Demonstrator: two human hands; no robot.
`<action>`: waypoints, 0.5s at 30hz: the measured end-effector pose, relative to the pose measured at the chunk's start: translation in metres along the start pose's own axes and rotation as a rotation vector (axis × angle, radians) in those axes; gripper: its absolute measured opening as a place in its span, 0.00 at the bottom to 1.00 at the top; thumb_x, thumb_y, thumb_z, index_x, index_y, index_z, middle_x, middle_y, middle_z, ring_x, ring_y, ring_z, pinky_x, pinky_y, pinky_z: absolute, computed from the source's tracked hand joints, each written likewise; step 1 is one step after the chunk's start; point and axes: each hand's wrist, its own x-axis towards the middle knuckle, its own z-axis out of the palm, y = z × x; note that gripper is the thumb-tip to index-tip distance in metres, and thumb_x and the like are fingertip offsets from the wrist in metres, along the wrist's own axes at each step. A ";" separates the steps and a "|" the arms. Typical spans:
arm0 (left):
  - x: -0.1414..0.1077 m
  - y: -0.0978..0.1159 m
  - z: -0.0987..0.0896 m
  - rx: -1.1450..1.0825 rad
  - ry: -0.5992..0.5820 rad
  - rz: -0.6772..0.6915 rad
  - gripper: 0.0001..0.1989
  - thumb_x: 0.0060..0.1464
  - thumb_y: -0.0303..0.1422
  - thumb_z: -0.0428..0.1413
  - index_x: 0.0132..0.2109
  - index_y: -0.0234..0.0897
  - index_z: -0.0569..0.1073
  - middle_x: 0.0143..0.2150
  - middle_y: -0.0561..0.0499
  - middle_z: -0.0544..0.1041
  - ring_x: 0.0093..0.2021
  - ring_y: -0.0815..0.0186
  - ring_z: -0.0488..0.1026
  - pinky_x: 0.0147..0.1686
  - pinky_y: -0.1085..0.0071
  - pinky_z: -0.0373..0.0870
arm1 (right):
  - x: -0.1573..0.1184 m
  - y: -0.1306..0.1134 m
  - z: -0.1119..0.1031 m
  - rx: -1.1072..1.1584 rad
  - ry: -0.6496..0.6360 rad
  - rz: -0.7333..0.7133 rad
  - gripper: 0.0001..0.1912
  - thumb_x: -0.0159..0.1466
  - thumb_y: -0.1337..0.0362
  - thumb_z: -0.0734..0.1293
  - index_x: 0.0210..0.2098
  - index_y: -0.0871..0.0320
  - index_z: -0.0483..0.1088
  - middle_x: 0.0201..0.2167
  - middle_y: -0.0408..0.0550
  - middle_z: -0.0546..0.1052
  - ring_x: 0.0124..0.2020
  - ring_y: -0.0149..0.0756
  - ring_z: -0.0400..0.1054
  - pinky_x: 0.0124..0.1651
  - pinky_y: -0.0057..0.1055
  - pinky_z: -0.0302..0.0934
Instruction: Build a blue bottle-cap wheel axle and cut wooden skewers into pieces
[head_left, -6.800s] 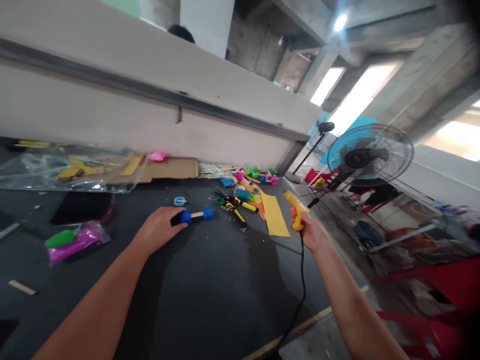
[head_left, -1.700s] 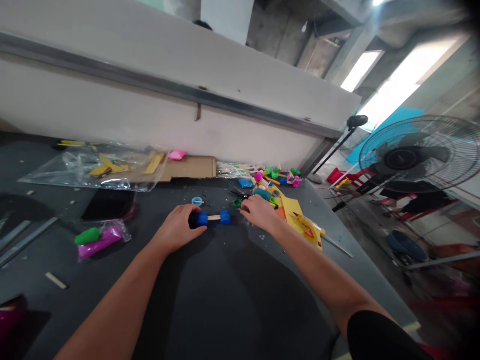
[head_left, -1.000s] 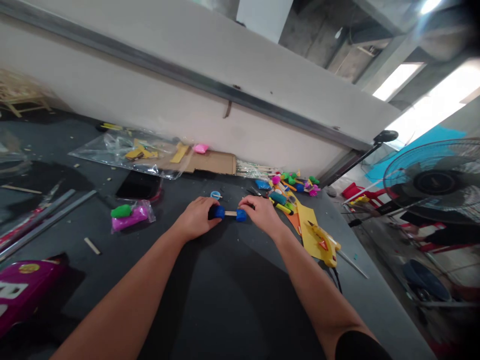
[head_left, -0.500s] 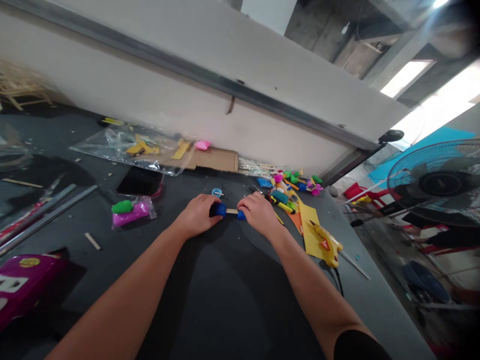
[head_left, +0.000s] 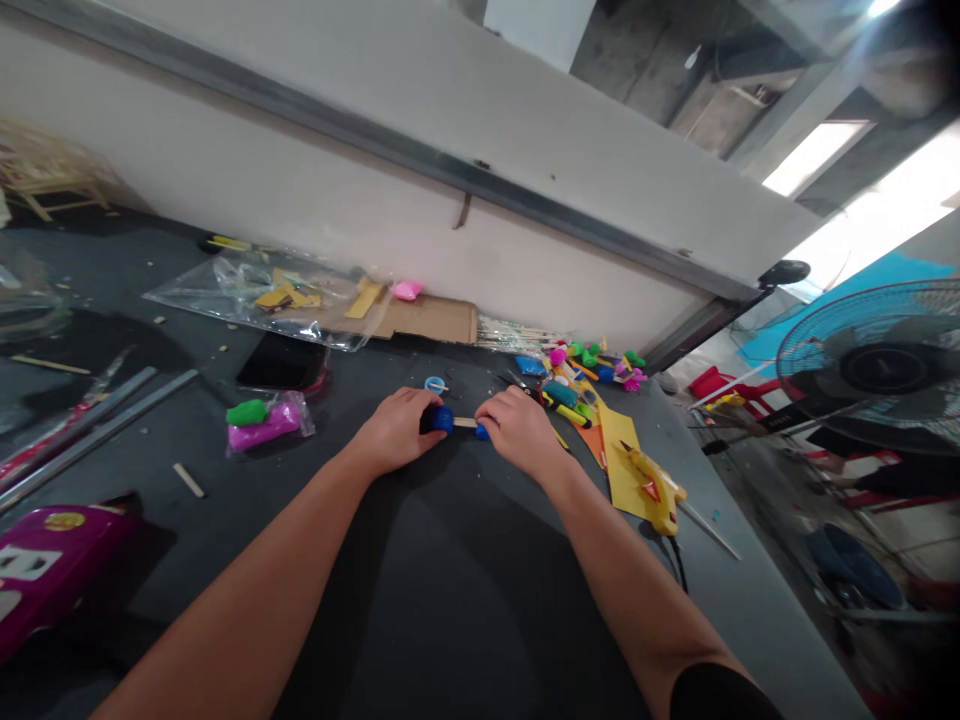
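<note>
A short pale wooden stick (head_left: 464,423) lies level between my hands, with a blue lump of what looks like modelling clay (head_left: 442,419) at its left end. My left hand (head_left: 396,430) pinches that lump between thumb and fingers. At the stick's right end is another blue lump (head_left: 482,432), mostly covered by the fingers of my right hand (head_left: 514,425), which are closed on it. Just beyond the hands sits a small light-blue ring (head_left: 435,383) with a little white stick across it.
On the right, a yellow glue gun (head_left: 654,490) lies on yellow paper (head_left: 619,440). Behind it are colourful clay pieces (head_left: 592,355). To the left are a phone (head_left: 279,362), a bag of purple clay (head_left: 262,430) and metal strips (head_left: 112,425). A fan (head_left: 885,365) stands beyond the table edge.
</note>
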 end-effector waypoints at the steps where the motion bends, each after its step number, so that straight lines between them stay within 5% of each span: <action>1: 0.000 0.000 0.000 0.004 -0.003 0.000 0.17 0.48 0.38 0.58 0.45 0.39 0.68 0.43 0.46 0.74 0.46 0.56 0.68 0.46 0.59 0.64 | 0.000 0.000 0.000 0.005 -0.005 0.002 0.08 0.63 0.68 0.61 0.31 0.58 0.71 0.29 0.48 0.74 0.36 0.37 0.62 0.42 0.33 0.56; 15: 0.000 0.000 -0.001 -0.026 -0.004 0.006 0.16 0.47 0.38 0.58 0.44 0.39 0.69 0.43 0.46 0.74 0.46 0.55 0.68 0.47 0.58 0.64 | -0.001 -0.006 -0.016 0.081 0.011 0.027 0.06 0.61 0.69 0.62 0.30 0.57 0.71 0.28 0.46 0.74 0.36 0.36 0.63 0.42 0.33 0.56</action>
